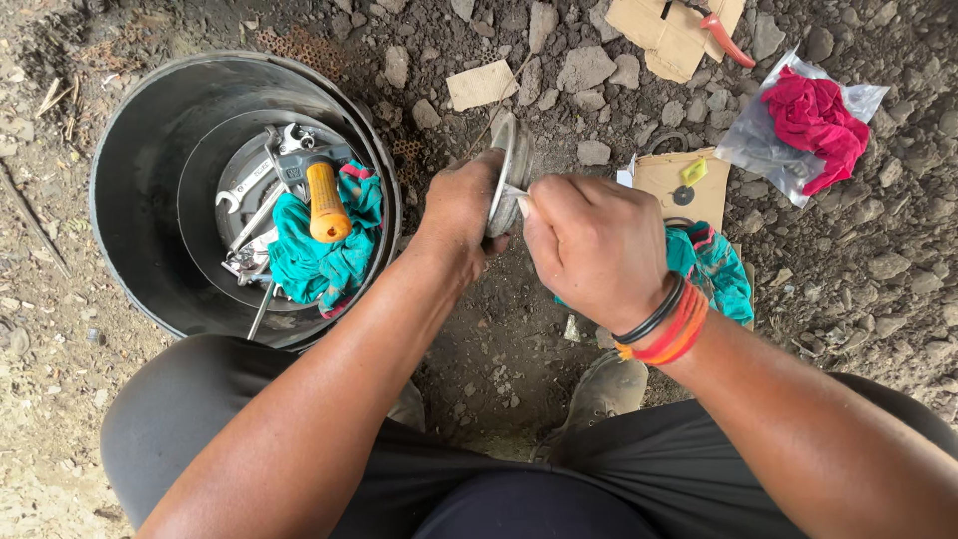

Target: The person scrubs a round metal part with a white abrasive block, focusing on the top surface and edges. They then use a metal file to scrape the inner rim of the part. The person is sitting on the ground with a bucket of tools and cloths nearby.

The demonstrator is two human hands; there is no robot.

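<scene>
My left hand [457, 208] grips a round grey metal disc-shaped part [507, 172] held on edge above the dirt. My right hand [591, 245] is closed against the part's other face, with a pale sliver of something between its fingers; I cannot tell what it is. A teal cloth [714, 268] hangs under my right wrist, which wears black and orange bands.
A black bucket [140, 190] at left holds spanners [244, 185], an orange-handled tool [326, 203] and a teal rag [319, 265]. Cardboard pieces [679, 180], a plastic bag with red cloth [813, 120] and stones lie on the ground. My shoes [604, 391] are below.
</scene>
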